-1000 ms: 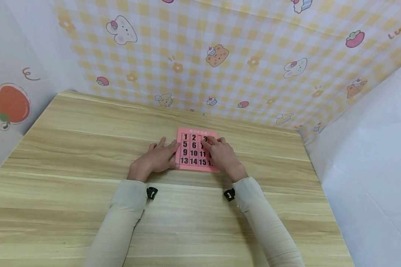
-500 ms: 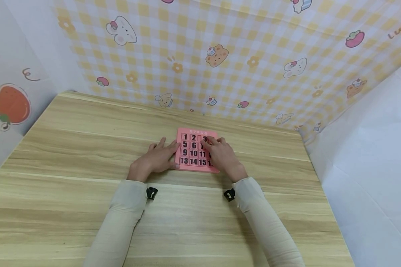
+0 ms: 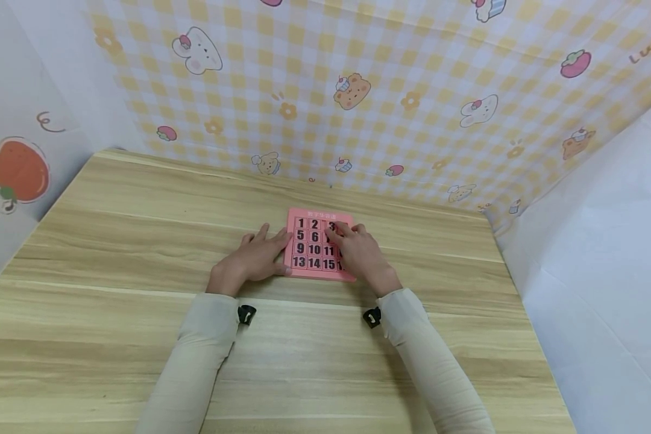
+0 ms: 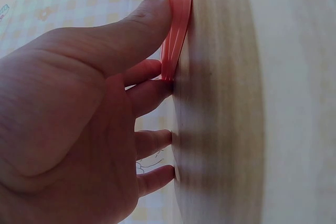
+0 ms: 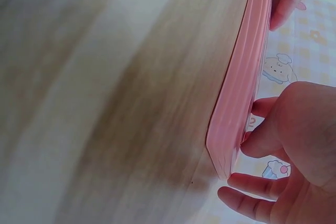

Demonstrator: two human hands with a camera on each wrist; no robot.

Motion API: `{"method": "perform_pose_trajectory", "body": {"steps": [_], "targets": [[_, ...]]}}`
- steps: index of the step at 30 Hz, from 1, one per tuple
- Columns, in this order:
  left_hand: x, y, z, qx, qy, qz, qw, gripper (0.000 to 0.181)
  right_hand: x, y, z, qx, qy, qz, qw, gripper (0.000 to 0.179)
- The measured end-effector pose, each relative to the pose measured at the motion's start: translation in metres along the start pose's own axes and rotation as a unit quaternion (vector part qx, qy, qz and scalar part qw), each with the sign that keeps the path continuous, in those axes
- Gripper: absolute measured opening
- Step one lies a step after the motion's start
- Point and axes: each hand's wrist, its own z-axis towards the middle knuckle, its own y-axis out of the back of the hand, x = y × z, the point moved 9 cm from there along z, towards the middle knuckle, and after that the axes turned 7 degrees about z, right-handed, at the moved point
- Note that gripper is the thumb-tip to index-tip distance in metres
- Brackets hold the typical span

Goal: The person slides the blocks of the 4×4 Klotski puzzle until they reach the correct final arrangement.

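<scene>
A pink sliding number puzzle (image 3: 314,273) lies flat on the wooden table in the head view, black numerals on its tiles. My left hand (image 3: 256,256) touches its left edge with spread, fairly straight fingers, the thumb at the near left corner. Its thumb presses the board's side (image 4: 177,19) in the left wrist view. Over the puzzle's right part, my right hand (image 3: 362,250) rests fingertips on the tiles around the 3 tile (image 3: 331,225) and the one below it. That hand covers most of the rightmost column. In the right wrist view, some fingers extend past the board's corner (image 5: 223,153).
The wood-grain table (image 3: 141,253) surrounds the puzzle on all sides. A yellow checked cloth (image 3: 314,120) with cartoon prints hangs behind it. White sheeting (image 3: 602,259) stands along the right side. Black straps (image 3: 246,314) show at both wrists.
The 3 tile has slid slightly left, narrowing the gap beside the 2 tile. My right fingertips have shifted a little left with it. The left hand has stayed in place.
</scene>
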Motion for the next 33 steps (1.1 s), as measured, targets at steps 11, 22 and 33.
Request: {"method": "perform_pose_trajectory", "body": {"steps": [11, 22, 33], "targets": [[-0.0003, 0.0005, -0.0020, 0.000, 0.003, -0.003, 1.0000, 0.084, 0.0006, 0.0002, -0.0003, 0.005, -0.004, -0.001, 1.0000, 0.053], [0.0009, -0.0002, -0.0007, 0.002, 0.005, -0.006, 1.0000, 0.084, 0.0028, 0.0018, 0.0015, 0.007, 0.000, -0.009, 0.9999, 0.053], [0.0016, -0.0006, -0.0009, -0.004, 0.004, -0.004, 1.0000, 0.084, 0.0030, 0.0001, 0.0024, 0.018, -0.011, 0.008, 0.9997, 0.051]]}}
